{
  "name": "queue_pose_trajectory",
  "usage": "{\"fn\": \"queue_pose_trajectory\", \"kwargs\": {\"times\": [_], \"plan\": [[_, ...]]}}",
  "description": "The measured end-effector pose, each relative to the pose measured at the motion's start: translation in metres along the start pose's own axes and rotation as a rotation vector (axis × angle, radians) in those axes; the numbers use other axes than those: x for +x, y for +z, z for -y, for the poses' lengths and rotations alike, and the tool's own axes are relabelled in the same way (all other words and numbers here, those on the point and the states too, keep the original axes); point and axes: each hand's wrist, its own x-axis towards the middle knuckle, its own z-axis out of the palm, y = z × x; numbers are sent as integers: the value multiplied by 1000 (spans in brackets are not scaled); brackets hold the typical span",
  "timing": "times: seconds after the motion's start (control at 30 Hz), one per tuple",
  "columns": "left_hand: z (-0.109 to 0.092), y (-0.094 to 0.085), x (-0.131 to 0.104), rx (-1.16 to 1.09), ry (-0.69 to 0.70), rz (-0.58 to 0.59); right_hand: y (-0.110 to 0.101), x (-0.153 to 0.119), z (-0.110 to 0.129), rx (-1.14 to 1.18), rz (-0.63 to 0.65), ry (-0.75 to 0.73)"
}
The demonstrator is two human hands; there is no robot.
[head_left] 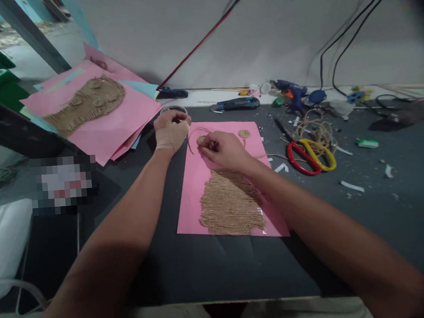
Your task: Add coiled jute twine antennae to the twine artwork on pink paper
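A pink sheet [189, 199] lies on the dark table, with a block of jute twine rows [231, 201] on its lower half. At its upper left is a small flat twine coil [200, 140], partly covered by my right hand [224, 151], whose fingers are pinched on it. A loose twine end curves to the left of this coil. Another twine coil [244, 134] rests at the upper right of the sheet. My left hand [172, 130], with a tan wrap around it, is closed beside a round dish or ring [174, 108]; what its fingers hold is hidden.
Red-and-yellow-handled scissors [311, 157] lie to the right, by tangled twine [315, 130]. Behind are a utility knife [235, 104] and a blue glue gun [292, 93]. At the left, stacked pink sheets [139, 106] carry a twine-covered shape [88, 102]. Paper scraps litter the right side.
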Motion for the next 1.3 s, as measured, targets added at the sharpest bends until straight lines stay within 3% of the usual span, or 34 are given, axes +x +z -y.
{"fn": "queue_pose_trajectory", "kwargs": {"times": [0.2,0.77,1.13,1.3], "plan": [[0,1,0,1,2,11,-1,-1,0,80,9,14],[-4,-3,0,27,-10,40,-3,-1,0,-8,0,-18],[-1,1,1,26,7,-16,-9,-1,8,48,87,18],[-3,-1,1,27,-9,16,-7,0,4,33,89,40]]}}
